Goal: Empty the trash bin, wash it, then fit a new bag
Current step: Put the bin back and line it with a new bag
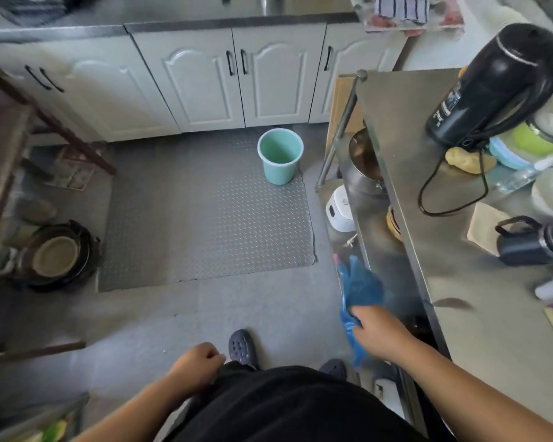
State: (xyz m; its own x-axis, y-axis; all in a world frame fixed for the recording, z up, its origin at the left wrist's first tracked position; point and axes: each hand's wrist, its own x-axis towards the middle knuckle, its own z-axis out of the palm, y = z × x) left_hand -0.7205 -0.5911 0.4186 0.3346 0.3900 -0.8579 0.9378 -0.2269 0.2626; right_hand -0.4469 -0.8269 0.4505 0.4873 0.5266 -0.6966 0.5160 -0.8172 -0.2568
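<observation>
A pale green trash bin (280, 156) stands upright and bare inside on the far right corner of the grey floor mat (201, 224), in front of the white cabinets. My right hand (375, 328) grips a crumpled blue plastic bag (358, 295) beside the lower shelf of the steel table, well short of the bin. My left hand (198, 365) is curled into a loose fist near my waist and holds nothing.
A steel table (460, 250) runs along the right with a black kettle (498, 87), bowls and a black mug (530, 242) on top, pots and a white cooker on its lower shelf. Black pans (58, 255) sit on the floor at left beside a wooden rack.
</observation>
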